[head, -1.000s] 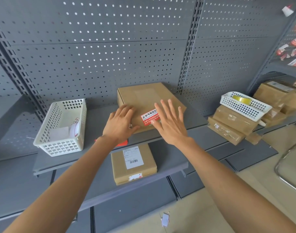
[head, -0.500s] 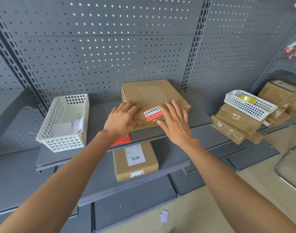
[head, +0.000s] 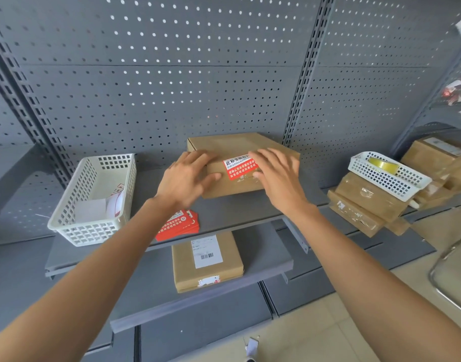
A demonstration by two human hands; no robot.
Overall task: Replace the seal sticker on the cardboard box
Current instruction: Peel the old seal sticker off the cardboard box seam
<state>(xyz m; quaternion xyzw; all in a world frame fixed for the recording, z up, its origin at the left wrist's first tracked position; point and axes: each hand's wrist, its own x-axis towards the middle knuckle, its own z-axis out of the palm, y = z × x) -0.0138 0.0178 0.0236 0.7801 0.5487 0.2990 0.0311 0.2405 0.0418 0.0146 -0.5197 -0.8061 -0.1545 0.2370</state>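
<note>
A flat cardboard box (head: 232, 145) lies on the grey upper shelf (head: 237, 212), against the pegboard. A red and white seal sticker (head: 238, 167) sits over its front edge, folded from the top onto the front face. My left hand (head: 187, 178) rests on the box's left front corner, fingers spread, thumb on the front face beside the sticker. My right hand (head: 276, 173) lies flat on the box just right of the sticker, fingers apart and touching its right edge. A stack of red seal stickers (head: 179, 226) lies on the shelf under my left wrist.
A white basket (head: 93, 202) with paper scraps stands at the left of the shelf. A smaller labelled box (head: 206, 259) lies on the lower shelf. At the right, several taped boxes (head: 365, 205) carry a white basket (head: 389, 176) holding a tape roll.
Both hands slid slightly forward on the box. My right hand moved from over the sticker to its right side. The red sticker stack under my left wrist came into view.
</note>
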